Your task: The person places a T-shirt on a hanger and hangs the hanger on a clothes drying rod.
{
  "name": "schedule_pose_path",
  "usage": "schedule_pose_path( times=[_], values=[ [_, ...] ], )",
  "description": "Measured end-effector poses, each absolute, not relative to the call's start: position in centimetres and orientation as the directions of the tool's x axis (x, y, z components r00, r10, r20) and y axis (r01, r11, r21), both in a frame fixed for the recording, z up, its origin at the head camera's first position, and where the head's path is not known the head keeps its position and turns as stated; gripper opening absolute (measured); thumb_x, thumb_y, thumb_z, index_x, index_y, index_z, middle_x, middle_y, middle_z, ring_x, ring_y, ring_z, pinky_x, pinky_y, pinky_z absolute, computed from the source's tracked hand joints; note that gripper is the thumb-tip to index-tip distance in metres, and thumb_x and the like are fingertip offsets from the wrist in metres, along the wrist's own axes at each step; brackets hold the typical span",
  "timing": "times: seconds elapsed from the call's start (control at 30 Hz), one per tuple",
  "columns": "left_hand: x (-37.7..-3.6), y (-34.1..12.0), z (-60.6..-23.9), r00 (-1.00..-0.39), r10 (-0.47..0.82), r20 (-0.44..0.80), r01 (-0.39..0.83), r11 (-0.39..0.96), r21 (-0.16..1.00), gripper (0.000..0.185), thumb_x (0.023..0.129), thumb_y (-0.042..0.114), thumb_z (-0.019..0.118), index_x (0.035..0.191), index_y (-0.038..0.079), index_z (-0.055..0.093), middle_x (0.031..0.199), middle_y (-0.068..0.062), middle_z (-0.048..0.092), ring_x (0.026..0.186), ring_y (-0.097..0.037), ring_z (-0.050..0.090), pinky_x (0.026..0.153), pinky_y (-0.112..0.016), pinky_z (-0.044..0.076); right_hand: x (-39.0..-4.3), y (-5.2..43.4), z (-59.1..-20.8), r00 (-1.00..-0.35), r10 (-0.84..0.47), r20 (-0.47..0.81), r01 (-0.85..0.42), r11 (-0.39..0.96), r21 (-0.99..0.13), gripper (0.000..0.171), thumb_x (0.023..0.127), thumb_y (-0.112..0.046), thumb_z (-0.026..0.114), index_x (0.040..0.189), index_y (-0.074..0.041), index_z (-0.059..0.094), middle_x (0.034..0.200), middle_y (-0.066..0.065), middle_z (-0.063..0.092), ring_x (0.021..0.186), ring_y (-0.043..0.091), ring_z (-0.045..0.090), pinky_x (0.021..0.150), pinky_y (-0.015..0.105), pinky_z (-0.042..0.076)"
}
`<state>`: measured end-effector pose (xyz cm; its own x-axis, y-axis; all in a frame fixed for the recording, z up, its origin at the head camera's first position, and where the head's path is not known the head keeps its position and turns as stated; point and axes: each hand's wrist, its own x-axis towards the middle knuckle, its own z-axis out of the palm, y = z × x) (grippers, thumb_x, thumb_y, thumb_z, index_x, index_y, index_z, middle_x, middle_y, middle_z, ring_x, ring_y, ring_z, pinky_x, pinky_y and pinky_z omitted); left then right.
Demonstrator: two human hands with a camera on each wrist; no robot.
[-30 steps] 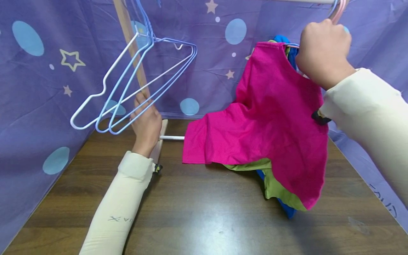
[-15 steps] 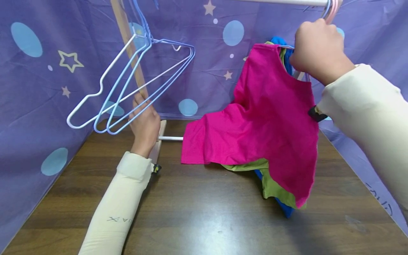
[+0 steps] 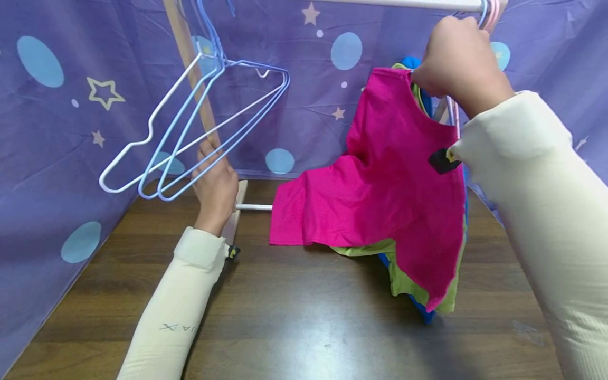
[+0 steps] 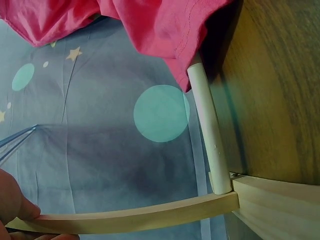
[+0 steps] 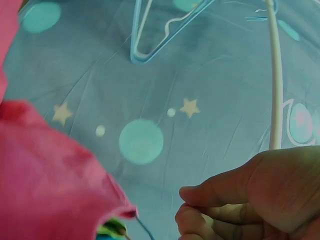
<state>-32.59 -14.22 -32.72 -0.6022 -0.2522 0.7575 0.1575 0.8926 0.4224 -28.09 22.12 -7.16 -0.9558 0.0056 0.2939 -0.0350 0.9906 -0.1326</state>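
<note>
Up top, right hand fingers clenched on hanger neck of pink shirt by rail. Left hand grips wooden post. Risk: hook misses rail, shirt slides off onto desk.

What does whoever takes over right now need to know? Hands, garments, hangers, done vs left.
Left hand: grips the wooden rack post, steadying it.
Right hand: curled round the hanger neck of the pink shirt, just under the top rail.
Green shirt and blue shirt hang behind the pink one, hems on the table.
Empty hangers hang on the left.
Done: three garments on hangers. Left: whether the pink shirt's hook is seated on the rail cannot be told; check it.
</note>
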Motion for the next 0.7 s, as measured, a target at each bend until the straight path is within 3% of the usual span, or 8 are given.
schedule_pose_path(
  times=[0.23,0.4,0.57,0.6,0.7],
  values=[
    [-32.5,-14.3,-32.7,-0.622,-0.267,0.736,0.156,0.879,0.451,0.032,0.099,0.004,0.046,0.128,-0.008,0.046,0.114,-0.031,0.059,0.092,-0.055,0.06,0.076,-0.064,0.048,-28.9,19.8,-8.2,-0.961,-0.019,0.277,-0.069,0.982,-0.173,0.025,0.075,-0.012,0.058,0.054,-0.007,0.045,0.051,0.004,0.04,0.082,0.032,0.042,0.068,0.046,0.035],
    [-32.5,-14.3,-32.7,-0.654,-0.28,0.703,0.15,0.862,0.484,0.037,0.099,0.005,0.046,0.134,-0.008,0.044,0.122,-0.03,0.058,0.095,-0.055,0.06,0.08,-0.064,0.048,-29.2,18.4,-9.8,-0.968,-0.014,0.251,-0.068,0.975,-0.21,0.019,0.081,-0.017,0.058,0.069,-0.004,0.051,0.074,0.013,0.05,0.087,0.039,0.049,0.076,0.055,0.044],
    [-32.3,-14.3,-32.7,-0.669,-0.292,0.684,0.13,0.859,0.495,0.038,0.103,0.013,0.042,0.135,-0.008,0.043,0.126,-0.031,0.056,0.097,-0.056,0.059,0.082,-0.064,0.047,-29.5,17.1,-11.4,-0.98,0.008,0.196,-0.039,0.971,-0.235,0.025,0.087,-0.027,0.061,0.079,-0.005,0.051,0.101,0.018,0.053,0.099,0.04,0.054,0.08,0.058,0.048],
    [-32.2,-14.3,-32.7,-0.671,-0.292,0.681,0.125,0.861,0.492,0.039,0.103,0.014,0.042,0.136,-0.009,0.042,0.127,-0.031,0.056,0.099,-0.056,0.059,0.083,-0.064,0.046,-29.6,16.9,-11.7,-0.98,0.005,0.198,-0.044,0.97,-0.24,0.025,0.088,-0.028,0.061,0.079,-0.006,0.053,0.101,0.017,0.054,0.098,0.039,0.055,0.078,0.056,0.049],
    [-32.2,-14.4,-32.6,-0.665,-0.287,0.689,0.131,0.863,0.487,0.038,0.103,0.014,0.043,0.133,-0.009,0.044,0.124,-0.031,0.057,0.102,-0.054,0.059,0.083,-0.064,0.046,-30.1,16.4,-12.9,-0.96,-0.068,0.273,-0.142,0.955,-0.261,0.033,0.093,-0.029,0.062,0.071,-0.005,0.054,0.078,0.011,0.055,0.074,0.027,0.054,0.063,0.043,0.047]
  ],
)
